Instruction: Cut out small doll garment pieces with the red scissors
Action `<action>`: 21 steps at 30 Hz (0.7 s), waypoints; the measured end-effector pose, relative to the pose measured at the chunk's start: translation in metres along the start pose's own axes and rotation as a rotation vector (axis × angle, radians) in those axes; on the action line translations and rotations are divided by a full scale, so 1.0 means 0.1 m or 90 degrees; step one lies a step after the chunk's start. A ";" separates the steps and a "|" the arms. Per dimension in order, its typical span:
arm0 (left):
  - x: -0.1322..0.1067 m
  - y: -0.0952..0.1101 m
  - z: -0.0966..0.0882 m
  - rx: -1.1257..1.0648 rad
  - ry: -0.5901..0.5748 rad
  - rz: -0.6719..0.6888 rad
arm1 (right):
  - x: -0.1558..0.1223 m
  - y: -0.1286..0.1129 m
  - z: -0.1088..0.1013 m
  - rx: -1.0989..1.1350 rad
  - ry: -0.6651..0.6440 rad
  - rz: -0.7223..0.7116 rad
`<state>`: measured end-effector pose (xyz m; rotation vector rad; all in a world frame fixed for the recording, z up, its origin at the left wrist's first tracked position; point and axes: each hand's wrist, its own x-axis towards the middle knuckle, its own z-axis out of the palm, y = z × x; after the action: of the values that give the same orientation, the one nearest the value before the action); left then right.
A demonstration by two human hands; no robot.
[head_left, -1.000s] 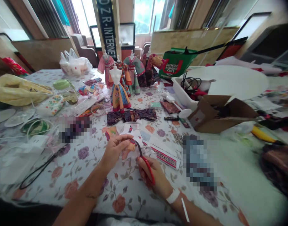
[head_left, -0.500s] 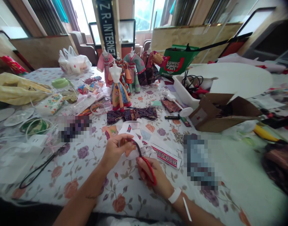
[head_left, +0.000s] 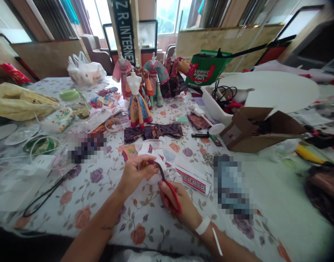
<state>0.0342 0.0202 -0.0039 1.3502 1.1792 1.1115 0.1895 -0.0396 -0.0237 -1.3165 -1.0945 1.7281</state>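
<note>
My left hand (head_left: 135, 173) grips a white printed cut-out (head_left: 149, 153), of paper or cloth, and bunches it up above the floral tablecloth. My right hand (head_left: 174, 200) is shut around red-handled scissors (head_left: 172, 194). Their dark blades (head_left: 161, 173) reach up into the edge of the cut-out, beside my left fingers. Under the cut-out lie orange scraps (head_left: 128, 152). A white strip with a red woven band (head_left: 191, 180) lies just to the right of my right hand. The hands hide part of the cut-out.
Just beyond my hands lies dark paisley cloth (head_left: 153, 131). Behind it stand small dress forms in bright costumes, including an orange skirted one (head_left: 138, 109). To the right are a cardboard box (head_left: 254, 133) and a white bin with cables (head_left: 213, 103). Blurred patches cover two table spots.
The white cut-out has been lifted and bunched up in my left hand, and it now stands higher around the scissor blades. My right hand has barely moved. The view has tilted slightly.
</note>
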 end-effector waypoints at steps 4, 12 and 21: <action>0.00 -0.01 -0.01 0.014 0.006 0.017 | 0.01 0.01 0.01 0.009 0.008 0.000; 0.00 -0.03 -0.01 -0.007 -0.005 -0.016 | -0.01 -0.04 0.02 -0.010 0.017 -0.015; 0.00 0.11 -0.05 -0.109 -0.024 -0.064 | 0.00 -0.01 -0.02 0.010 -0.012 0.012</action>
<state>0.0298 0.0201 0.0072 1.1636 1.0876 1.0843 0.1915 -0.0386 -0.0225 -1.3071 -1.0812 1.7630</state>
